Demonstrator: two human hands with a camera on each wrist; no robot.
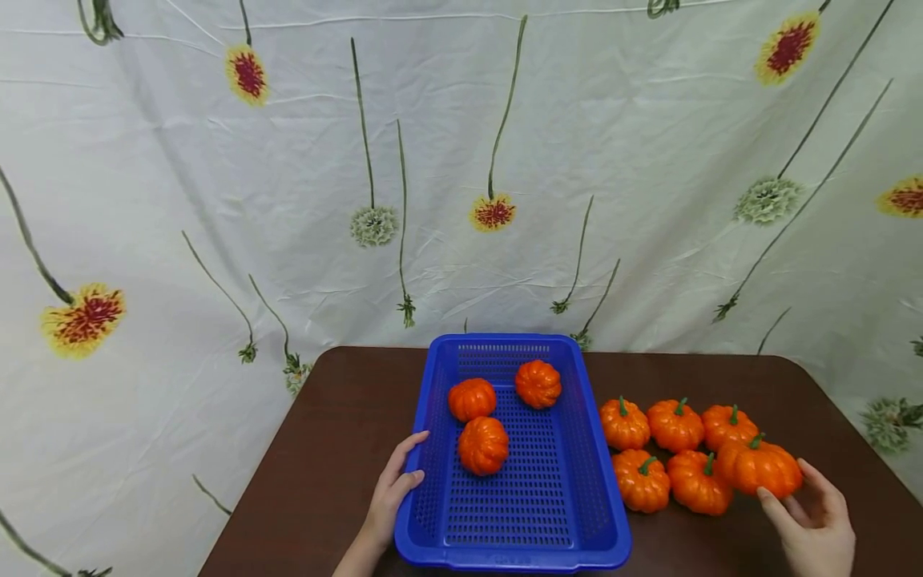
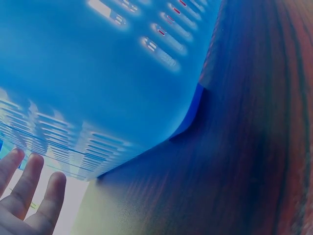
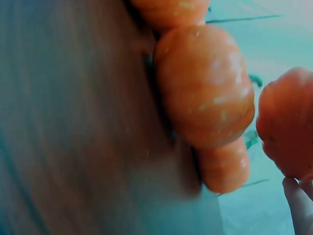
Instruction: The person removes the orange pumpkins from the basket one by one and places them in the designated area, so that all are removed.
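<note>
Pinching an orange pumpkin between the thumb and fingers of my right hand, I am holding it above the table, apart from the five other pumpkins that are sitting in two rows right of the blue basket. My left hand is touching the basket's left side, its fingers extending loosely, thumb apart. Inside the basket, three more pumpkins are lying.
</note>
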